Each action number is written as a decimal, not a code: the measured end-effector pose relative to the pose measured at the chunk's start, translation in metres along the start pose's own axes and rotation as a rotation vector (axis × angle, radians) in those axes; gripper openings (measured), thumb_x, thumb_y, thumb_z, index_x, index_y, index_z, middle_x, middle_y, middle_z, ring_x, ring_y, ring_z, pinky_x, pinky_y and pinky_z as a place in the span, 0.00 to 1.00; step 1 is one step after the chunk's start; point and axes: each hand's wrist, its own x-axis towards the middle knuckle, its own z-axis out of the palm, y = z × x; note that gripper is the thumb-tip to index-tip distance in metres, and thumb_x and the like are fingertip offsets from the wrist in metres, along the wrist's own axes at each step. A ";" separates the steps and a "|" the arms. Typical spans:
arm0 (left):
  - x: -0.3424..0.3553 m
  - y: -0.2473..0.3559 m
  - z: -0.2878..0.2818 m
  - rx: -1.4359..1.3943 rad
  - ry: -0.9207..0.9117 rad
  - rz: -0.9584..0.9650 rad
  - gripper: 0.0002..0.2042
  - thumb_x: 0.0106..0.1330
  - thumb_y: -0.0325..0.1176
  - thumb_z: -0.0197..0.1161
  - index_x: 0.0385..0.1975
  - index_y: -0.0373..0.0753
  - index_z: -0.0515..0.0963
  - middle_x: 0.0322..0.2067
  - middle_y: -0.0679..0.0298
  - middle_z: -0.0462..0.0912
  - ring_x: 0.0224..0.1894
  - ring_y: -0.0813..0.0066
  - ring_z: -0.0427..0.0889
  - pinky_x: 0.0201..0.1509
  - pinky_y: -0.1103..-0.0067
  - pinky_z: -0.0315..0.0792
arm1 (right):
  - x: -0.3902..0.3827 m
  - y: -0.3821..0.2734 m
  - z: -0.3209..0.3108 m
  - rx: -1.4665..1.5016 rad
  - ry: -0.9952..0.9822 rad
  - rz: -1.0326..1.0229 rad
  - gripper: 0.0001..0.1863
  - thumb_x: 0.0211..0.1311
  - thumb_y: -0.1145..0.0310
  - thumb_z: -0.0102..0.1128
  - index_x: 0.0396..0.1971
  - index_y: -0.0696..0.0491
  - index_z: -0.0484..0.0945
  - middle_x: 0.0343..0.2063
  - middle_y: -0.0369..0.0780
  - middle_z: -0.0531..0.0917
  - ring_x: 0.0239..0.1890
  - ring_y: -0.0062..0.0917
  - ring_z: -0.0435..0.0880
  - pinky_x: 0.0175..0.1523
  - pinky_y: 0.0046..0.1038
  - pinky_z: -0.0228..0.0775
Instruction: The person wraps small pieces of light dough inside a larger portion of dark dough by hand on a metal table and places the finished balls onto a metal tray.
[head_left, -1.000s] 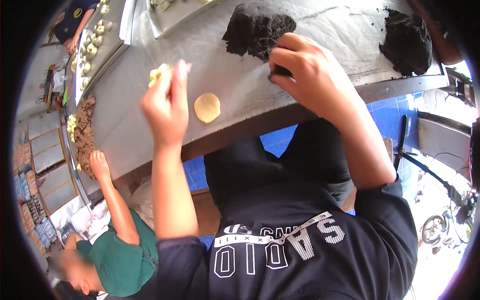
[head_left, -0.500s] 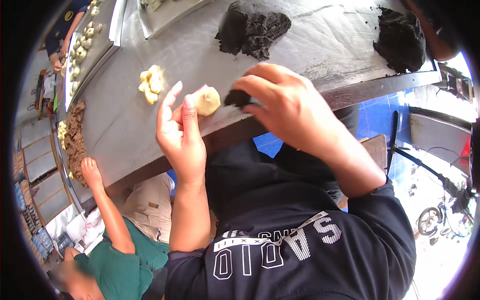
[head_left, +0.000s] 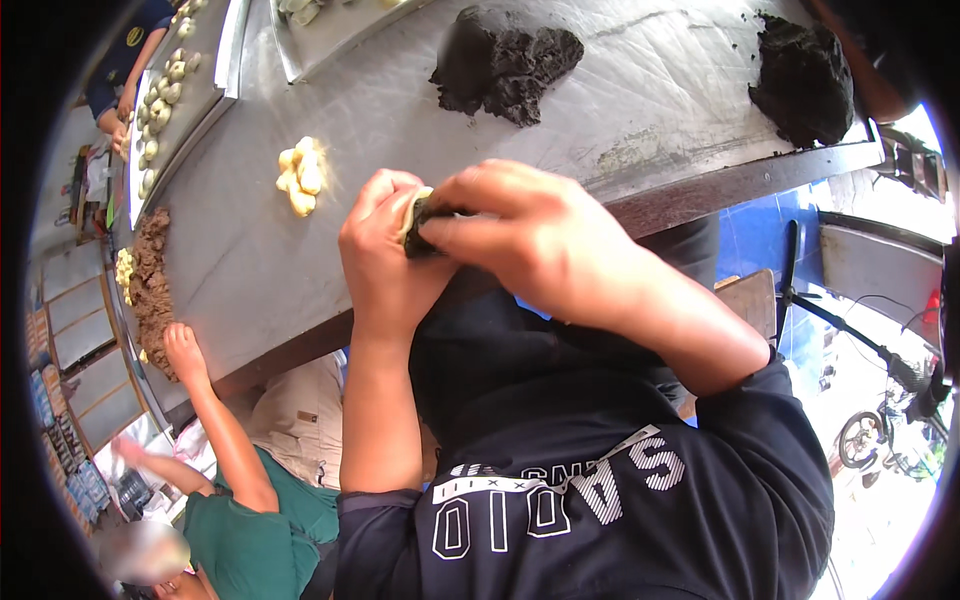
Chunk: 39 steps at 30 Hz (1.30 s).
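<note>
Bare metal on the table [head_left: 225,240] stretches between the yellow dough pieces [head_left: 302,177] and the big black lump [head_left: 505,65], both set back from the near edge, over which the two hands meet. The left hand [head_left: 385,240] cups the dough disc [head_left: 412,212], and the right hand [head_left: 530,225], curled, grasps black paste [head_left: 425,240] against it; half a second ago, paste and disc were apart.

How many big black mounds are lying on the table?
2. One black mound sits beyond the right hand; the other mound is near the table's right end. The small dark piece at the hands isn't counted.
</note>
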 end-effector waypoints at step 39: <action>-0.009 -0.003 -0.004 -0.273 -0.126 -0.097 0.30 0.37 0.39 0.99 0.34 0.38 0.83 0.28 0.65 0.86 0.32 0.73 0.86 0.39 0.74 0.81 | 0.001 -0.006 -0.029 0.086 -0.066 0.380 0.28 0.55 0.65 0.85 0.56 0.56 0.89 0.48 0.47 0.90 0.53 0.47 0.90 0.59 0.44 0.84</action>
